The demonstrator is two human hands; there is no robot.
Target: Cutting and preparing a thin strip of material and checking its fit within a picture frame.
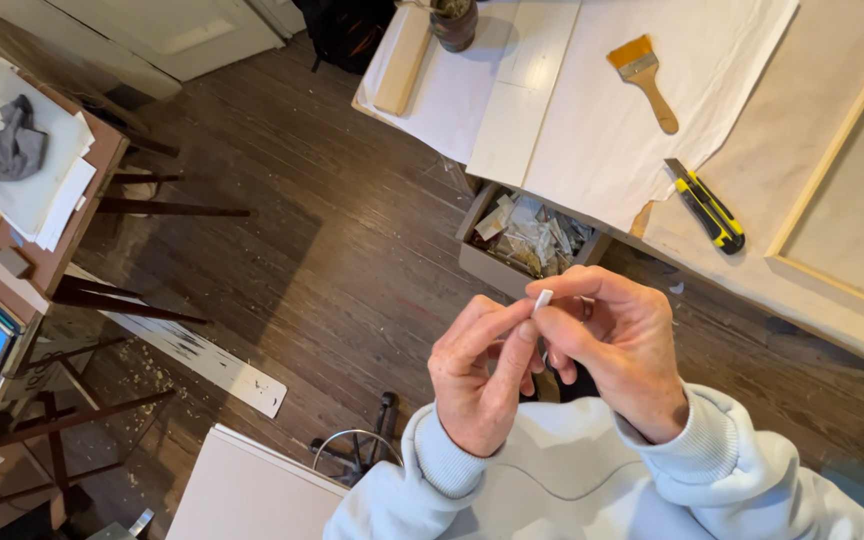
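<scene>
A small white piece (542, 298) is pinched between the fingertips of both hands, low in the middle of the view. My left hand (477, 375) holds it from the left, index finger stretched along it. From the right, my right hand (620, 340) grips it between thumb and forefinger. Both wrists wear pale blue sweatshirt cuffs. What the piece is made of is too small to tell.
A white-covered worktable (592, 110) holds a wide paintbrush (642, 80), a yellow-and-black utility knife (707, 208), a wood block (402, 60) and a wooden frame (832, 150). An open drawer (527, 240) of scraps sticks out below. A cluttered desk (22, 180) stands left over the wood floor.
</scene>
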